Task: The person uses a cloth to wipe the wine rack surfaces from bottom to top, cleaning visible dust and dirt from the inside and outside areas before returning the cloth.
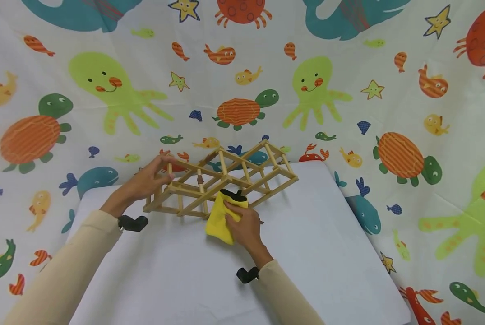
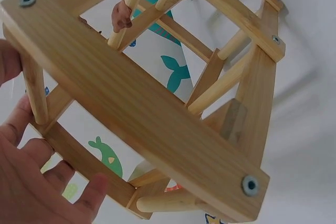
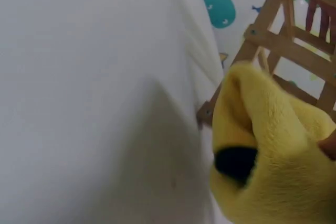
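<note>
A light wooden lattice rack [image 1: 203, 196] of crossed slats and round dowels stands spread in a zigzag on the white table. My left hand [image 1: 146, 180] grips its left end; in the left wrist view the fingers [image 2: 58, 174] reach around an end dowel, beside a slat with bolt heads. My right hand [image 1: 246, 228] holds a folded yellow cloth [image 1: 221, 219] with a dark edge against the rack's near side, around the middle. Fluffy folds of the cloth fill the lower right of the right wrist view and hide most of that hand. A small brown patch [image 2: 121, 17] shows on one dowel.
The white-covered table [image 1: 315, 253] extends in front of and right of the rack. Behind it hangs a curtain [image 1: 145, 72] printed with sea animals, close to the rack's far side. A black wrist camera [image 1: 132, 223] sits on the left wrist, another [image 1: 247, 274] on the right.
</note>
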`<state>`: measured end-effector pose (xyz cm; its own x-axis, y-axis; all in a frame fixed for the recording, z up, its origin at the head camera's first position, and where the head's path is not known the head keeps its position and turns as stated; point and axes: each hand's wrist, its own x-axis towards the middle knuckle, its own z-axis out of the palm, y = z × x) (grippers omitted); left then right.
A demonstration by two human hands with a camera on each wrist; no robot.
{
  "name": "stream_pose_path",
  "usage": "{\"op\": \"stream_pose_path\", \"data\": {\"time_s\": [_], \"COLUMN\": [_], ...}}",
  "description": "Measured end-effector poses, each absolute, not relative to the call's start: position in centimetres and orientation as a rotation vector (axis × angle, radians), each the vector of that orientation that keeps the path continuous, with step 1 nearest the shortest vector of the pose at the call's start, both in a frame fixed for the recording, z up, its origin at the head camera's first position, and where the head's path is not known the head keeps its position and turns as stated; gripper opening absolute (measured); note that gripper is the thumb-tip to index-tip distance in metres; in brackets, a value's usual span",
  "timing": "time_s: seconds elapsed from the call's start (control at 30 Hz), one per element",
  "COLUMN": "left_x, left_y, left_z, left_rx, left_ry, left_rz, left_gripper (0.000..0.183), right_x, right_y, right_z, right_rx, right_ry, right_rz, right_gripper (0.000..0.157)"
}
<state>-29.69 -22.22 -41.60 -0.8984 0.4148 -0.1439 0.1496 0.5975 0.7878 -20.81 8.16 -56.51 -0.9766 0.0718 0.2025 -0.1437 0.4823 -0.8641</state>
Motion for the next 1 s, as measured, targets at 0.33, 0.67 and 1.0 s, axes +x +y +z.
{"op": "stream_pose_path", "data": {"time_s": [0.33, 0.67, 1.0], "left_x": [-30.1, -30.1, -30.2], "left_y": [-21.7, -21.5, -21.9], "left_z": [-41.0, -41.3, -41.6], "left_rx": [0.431, 0.45, 0.447], "left_ry": [2.519, 2.526, 2.528], "left_rz": [1.182, 1.16, 1.15], "left_gripper": [0.057, 0.056, 0.058], "right_x": [-20.4, -20.1, -20.8], "right_y": [11.3, 12.2, 13.4], "right_z": [-55.4, -57.6, -57.0], "right_rx": [0.109, -0.021, -0.049], "right_ry": [-1.93, -2.186, -2.203], "right_rz": [1.52, 1.555, 1.551], "right_gripper": [0.046, 0.048, 0.045]}}
